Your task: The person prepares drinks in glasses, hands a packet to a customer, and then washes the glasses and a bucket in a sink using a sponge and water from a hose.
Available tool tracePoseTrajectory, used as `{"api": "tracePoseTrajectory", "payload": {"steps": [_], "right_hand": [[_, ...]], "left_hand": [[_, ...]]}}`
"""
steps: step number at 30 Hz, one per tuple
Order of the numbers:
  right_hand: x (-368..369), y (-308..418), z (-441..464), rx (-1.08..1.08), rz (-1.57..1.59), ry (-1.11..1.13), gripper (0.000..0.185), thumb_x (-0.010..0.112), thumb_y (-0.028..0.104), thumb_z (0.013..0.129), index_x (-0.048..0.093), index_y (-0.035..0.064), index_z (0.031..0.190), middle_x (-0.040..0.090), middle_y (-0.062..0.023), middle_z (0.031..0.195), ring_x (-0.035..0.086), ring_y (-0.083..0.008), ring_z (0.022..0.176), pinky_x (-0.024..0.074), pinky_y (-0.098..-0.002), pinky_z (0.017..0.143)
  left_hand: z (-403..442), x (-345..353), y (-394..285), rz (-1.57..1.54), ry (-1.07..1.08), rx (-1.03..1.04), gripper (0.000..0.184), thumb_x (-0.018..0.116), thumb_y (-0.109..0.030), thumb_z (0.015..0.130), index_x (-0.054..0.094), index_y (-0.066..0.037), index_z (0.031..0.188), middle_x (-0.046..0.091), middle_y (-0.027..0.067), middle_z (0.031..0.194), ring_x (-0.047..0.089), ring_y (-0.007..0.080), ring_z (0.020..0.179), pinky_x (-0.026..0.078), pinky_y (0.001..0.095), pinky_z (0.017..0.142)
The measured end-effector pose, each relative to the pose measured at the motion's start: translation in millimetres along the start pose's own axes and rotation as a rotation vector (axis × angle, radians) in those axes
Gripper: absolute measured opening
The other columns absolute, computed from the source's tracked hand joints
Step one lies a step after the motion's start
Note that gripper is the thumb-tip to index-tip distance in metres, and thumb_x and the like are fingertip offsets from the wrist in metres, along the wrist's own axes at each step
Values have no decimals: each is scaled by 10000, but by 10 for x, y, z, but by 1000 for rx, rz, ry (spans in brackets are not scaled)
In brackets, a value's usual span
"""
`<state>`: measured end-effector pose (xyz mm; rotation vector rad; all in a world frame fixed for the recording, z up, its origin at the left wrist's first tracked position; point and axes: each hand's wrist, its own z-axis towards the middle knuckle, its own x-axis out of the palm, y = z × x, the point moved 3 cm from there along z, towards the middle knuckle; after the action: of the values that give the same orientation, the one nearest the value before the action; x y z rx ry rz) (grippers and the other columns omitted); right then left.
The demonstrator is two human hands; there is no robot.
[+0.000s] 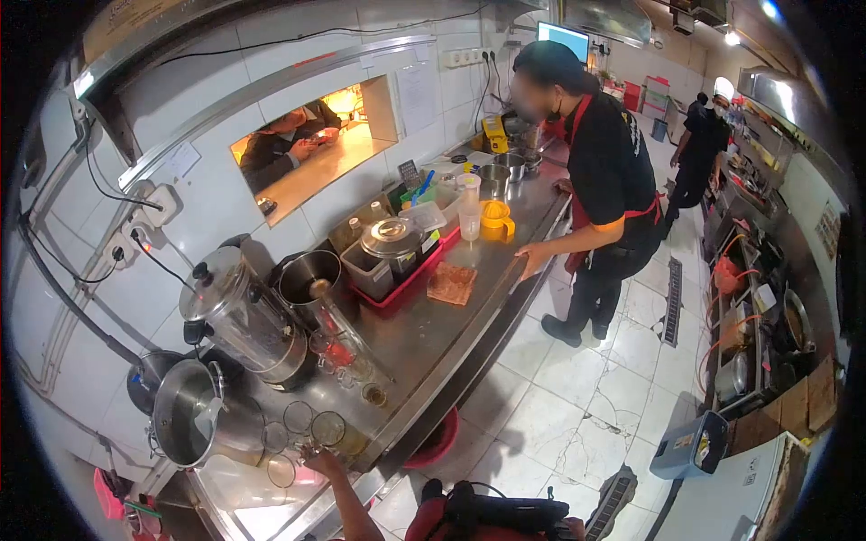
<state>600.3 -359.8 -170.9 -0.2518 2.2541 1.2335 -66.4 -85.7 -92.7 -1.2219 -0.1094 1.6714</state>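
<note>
White tiles (216,212) cover the wall behind this long steel counter (415,334), and more pale tiles run across the floor (550,428). Down at the near end, the left hand (324,461) reaches in over the corner, right by a cluster of clear glasses (327,428)! Its fingers look bent and gathered close to the rims, though whether they actually pinch one, I cannot tell. Over on the other side, the right hand (573,527) just peeks in at the bottom edge beside a black bag (492,510), its finger position too hidden to call. Around those glasses it's busy: a wide two-handled steel pot (185,410) to one side, a lidded urn (242,316) with a black knob behind, and clear mugs (361,367) further along. Up the counter comes a red tray (401,296) loaded with containers and a lidded steel pot (392,237), a reddish-brown square board (452,283) lying just beside it, then a yellow jug (495,222) next to a tall clear container (469,216). And there's a co-worker (606,171) in black and red, leaning in, one hand at the counter's edge, while another person (284,149) sits beyond the wall opening (352,160)!
</note>
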Motion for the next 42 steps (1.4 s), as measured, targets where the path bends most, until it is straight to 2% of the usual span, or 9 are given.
{"api": "tracePoseTrajectory", "payload": {"steps": [9, 14, 18, 22, 24, 32, 34, 40, 42], "right_hand": [[91, -154, 229, -25, -195, 53, 246, 631, 299, 740, 672, 60, 783, 643, -89, 724, 614, -206, 624, 492, -331, 561], [75, 224, 147, -18, -268, 48, 266, 639, 315, 734, 689, 60, 793, 666, -102, 744, 638, -220, 646, 508, -343, 584], [55, 555, -31, 260, 202, -13, 130, 570, 95, 784, 601, -30, 800, 612, -143, 647, 620, -226, 526, 535, -345, 436], [241, 98, 122, -316, 12, 70, 130, 560, 90, 802, 598, -33, 819, 613, -145, 654, 622, -219, 536, 550, -358, 447], [271, 73, 133, 422, 400, 38, 121, 562, 88, 807, 603, -25, 818, 616, -143, 657, 621, -211, 536, 546, -347, 435], [412, 71, 53, 252, 277, 70, 99, 563, 74, 787, 612, -11, 775, 623, -150, 647, 629, -202, 535, 535, -323, 426], [559, -481, 239, 160, 167, 222, 143, 511, 83, 822, 618, -12, 818, 630, -155, 676, 620, -238, 531, 521, -344, 464], [534, -24, -46, 430, 383, 124, 132, 547, 81, 784, 600, -39, 794, 616, -144, 634, 630, -210, 538, 538, -335, 426], [606, -66, -38, 322, 415, 119, 151, 538, 92, 794, 594, -47, 809, 608, -129, 631, 615, -195, 519, 533, -339, 418]], "left_hand": [[59, -88, -72, -563, 27, -456, 356, 523, -225, 850, 530, 53, 1071, 529, 207, 1110, 451, 327, 1080, 321, 420, 918], [4, -308, -161, -300, 145, -350, 341, 539, -192, 832, 528, 56, 1066, 525, 206, 1132, 479, 324, 1047, 320, 414, 927], [-75, -166, 82, -407, 147, -456, 478, 568, -309, 809, 518, 85, 1076, 548, 221, 1096, 517, 334, 1023, 389, 426, 889], [-194, -398, -127, -281, 9, -261, 522, 549, -317, 777, 515, 84, 1110, 582, 207, 1063, 544, 335, 1021, 402, 401, 914], [-233, -356, 78, -381, 24, -236, 509, 529, -280, 759, 512, 73, 1126, 579, 215, 1081, 544, 335, 1021, 415, 409, 887], [-357, -713, -195, -346, 234, -425, 365, 616, -189, 714, 555, 24, 1003, 578, 140, 983, 533, 240, 911, 481, 350, 697], [-454, -810, -254, -718, 187, -261, 425, 612, -211, 754, 486, 52, 1063, 524, 132, 1033, 508, 250, 880, 443, 380, 755], [-534, -1740, -931, -549, 497, -317, 446, 682, -147, 721, 466, 43, 1062, 539, 123, 974, 514, 258, 859, 420, 388, 804], [-585, -1873, -884, -493, 469, 6, 266, 650, -59, 737, 451, 3, 903, 529, 70, 847, 535, 182, 783, 458, 323, 669]]}}
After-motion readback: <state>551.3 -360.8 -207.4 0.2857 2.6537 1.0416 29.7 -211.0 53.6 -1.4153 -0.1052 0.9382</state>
